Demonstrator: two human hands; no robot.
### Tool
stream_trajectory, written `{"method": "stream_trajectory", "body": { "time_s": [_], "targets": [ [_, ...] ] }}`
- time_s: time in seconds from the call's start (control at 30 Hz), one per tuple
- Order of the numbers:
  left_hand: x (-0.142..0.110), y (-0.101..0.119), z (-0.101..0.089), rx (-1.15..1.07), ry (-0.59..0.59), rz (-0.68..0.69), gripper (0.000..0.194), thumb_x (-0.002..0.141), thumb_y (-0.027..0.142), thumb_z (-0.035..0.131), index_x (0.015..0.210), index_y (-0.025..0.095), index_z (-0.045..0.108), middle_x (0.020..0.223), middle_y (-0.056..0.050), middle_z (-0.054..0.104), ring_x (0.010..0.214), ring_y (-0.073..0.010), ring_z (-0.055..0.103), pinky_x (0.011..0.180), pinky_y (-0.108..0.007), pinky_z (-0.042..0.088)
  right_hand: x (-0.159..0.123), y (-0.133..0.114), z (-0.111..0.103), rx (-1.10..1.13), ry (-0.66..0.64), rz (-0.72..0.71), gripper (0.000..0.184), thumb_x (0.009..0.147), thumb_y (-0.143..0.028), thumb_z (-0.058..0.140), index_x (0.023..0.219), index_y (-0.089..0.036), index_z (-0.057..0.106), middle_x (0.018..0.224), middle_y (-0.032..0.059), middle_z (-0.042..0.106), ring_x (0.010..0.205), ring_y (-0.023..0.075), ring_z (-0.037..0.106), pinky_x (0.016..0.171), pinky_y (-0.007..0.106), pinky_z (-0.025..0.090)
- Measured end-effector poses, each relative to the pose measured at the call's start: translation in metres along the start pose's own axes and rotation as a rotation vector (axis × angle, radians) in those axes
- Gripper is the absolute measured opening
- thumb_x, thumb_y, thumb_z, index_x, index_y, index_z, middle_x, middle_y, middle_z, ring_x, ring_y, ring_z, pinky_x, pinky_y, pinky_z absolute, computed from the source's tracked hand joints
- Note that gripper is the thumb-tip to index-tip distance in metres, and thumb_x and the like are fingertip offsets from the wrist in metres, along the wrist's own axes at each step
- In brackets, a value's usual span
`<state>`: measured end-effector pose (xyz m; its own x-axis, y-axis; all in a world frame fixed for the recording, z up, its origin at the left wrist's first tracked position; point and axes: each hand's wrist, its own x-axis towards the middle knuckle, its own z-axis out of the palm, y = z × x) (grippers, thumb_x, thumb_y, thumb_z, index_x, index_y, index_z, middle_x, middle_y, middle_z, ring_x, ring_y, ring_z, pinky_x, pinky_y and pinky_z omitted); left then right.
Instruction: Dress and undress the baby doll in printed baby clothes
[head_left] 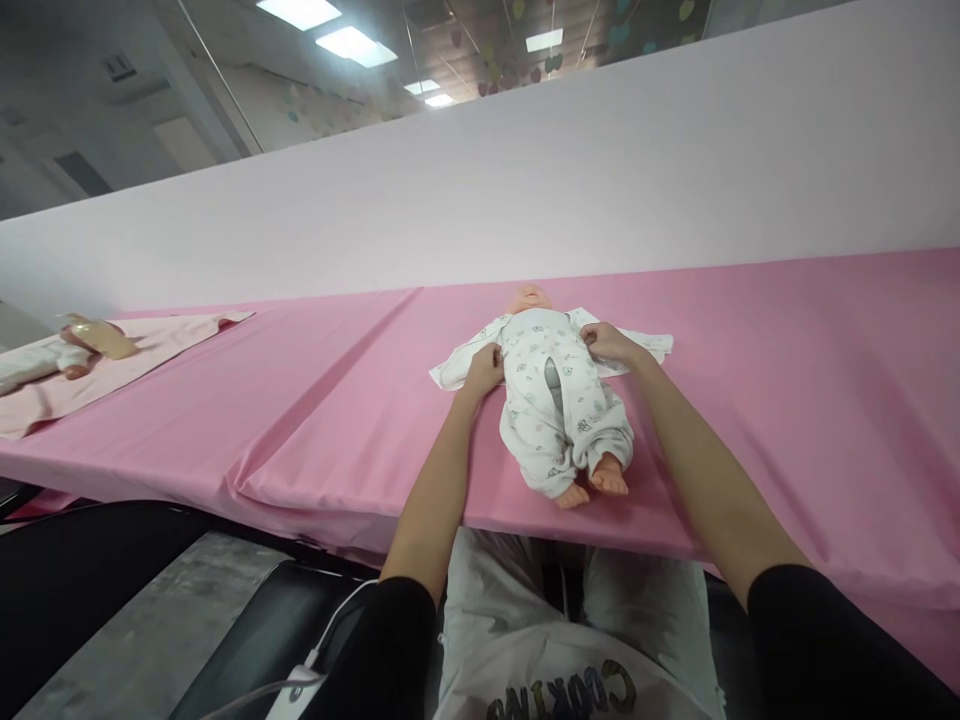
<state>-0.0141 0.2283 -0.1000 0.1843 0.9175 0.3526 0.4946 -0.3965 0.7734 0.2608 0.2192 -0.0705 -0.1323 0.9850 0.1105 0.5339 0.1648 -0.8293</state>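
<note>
A baby doll lies on its back, feet toward me, on the pink table cover. It wears white patterned clothes with a split between the legs that shows grey beneath. Both bare feet stick out of the leg cuffs. The white sleeves spread flat to either side. My left hand is closed at the left side of the doll's waist, fingers curled against the cloth. On the opposite side, my right hand pinches the cloth at the waist. The fingertips of both hands are partly hidden.
At the far left, another doll in white lies on a pale pink cloth, a yellowish bottle-like object by it. A white partition runs behind the table. A black chair and a white power strip are below at left.
</note>
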Motion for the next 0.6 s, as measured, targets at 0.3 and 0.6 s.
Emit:
{"method": "stream_trajectory", "body": {
  "time_s": [0.3,0.6],
  "targets": [
    [-0.006,0.005,0.019,-0.137,0.112,-0.019,0.042,0.062,0.021,0.07,0.091,0.021,0.04,0.079,-0.001,0.054,0.072,-0.0175,0.048,0.069,-0.032,0.036,0.01,0.017,0.022,0.442,0.122,-0.063,0.015,0.051,-0.012,0.047,0.059,-0.02,0.038,0.054,-0.0075,0.04,0.051,0.0078,0.035,0.049,0.02,0.026],
    [0.0,0.007,0.019,-0.104,0.446,0.033,0.019,0.072,0.01,0.051,0.06,0.02,0.04,0.066,0.0,0.053,0.071,-0.0158,0.048,0.072,-0.029,0.035,0.014,0.001,0.02,0.109,0.428,-0.312,0.011,0.054,-0.009,0.042,0.054,-0.018,0.048,0.059,-0.002,0.054,0.06,0.0121,0.049,0.064,0.025,0.038]
  ]
}}
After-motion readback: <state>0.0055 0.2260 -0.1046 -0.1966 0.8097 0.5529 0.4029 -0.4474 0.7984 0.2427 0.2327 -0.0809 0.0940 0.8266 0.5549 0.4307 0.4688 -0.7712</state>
